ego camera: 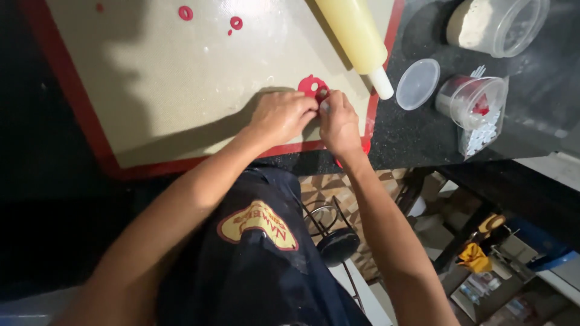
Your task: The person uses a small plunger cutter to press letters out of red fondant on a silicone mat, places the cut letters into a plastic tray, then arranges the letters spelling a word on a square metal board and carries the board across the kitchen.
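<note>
Head view: my left hand (pixel 283 115) and right hand (pixel 338 124) pinch and partly hide a flat red cutout (pixel 311 86) at centre frame.

We are looking at a home kitchen: a baking mat (pixel 181 84), rolling pin (pixel 356 36) and flour tub (pixel 495 24) are lying on a dark counter (pixel 423 133).

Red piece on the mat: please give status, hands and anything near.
Left hand and right hand both pinching red piece. On mat, near edge. Rolling pin close behind.
</note>
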